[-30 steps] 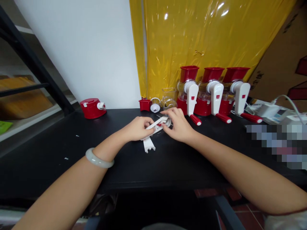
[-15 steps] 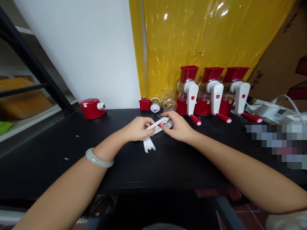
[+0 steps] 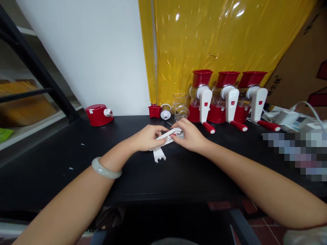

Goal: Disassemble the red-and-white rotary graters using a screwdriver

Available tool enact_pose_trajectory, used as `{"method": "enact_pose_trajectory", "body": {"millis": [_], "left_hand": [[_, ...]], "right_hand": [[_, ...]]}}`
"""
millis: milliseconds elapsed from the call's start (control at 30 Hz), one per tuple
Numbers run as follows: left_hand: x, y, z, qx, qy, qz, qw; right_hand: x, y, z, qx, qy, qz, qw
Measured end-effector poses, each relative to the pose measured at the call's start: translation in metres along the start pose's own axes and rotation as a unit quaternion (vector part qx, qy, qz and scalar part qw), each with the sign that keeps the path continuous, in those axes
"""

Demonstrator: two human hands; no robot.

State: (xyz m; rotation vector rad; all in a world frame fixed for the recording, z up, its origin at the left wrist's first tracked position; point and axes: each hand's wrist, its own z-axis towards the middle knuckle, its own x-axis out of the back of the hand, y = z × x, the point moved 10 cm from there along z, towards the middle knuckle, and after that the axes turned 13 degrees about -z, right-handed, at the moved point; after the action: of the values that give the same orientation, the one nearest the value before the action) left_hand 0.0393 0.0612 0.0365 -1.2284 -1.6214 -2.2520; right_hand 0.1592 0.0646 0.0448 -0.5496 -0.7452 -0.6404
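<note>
Casing (image 3: pixel 167 138), white, hollow: left hand (image 3: pixel 148 138) grasping near-left end, right hand (image 3: pixel 188 135) far-right end; best braced left, pressed evenly right.

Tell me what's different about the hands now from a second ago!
The right hand moved down a bit, its fingers closer around the white part. The left hand has fingers stretched slightly farther toward it. Neither let go. The red pot and grinders stayed put.

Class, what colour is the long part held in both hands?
The long part is mainly white, best seen in the head view.
</note>
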Motion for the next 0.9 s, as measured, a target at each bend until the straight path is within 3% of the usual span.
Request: {"method": "enact_pose_trajectory", "body": {"millis": [467,900], "left_hand": [[0.0012,0.0069,0.0008,-0.027,-0.009,-0.041,0.999],[0.0009,0.0077,-0.0014,-0.042,-0.008,0.000,0.999]], "right_hand": [[0.0033,-0.0027,0.0009,0.021,0.004,0.080,0.997],[0.0017,-0.0051,0.0010,0.034,0.003,0.086,0.996]]}}
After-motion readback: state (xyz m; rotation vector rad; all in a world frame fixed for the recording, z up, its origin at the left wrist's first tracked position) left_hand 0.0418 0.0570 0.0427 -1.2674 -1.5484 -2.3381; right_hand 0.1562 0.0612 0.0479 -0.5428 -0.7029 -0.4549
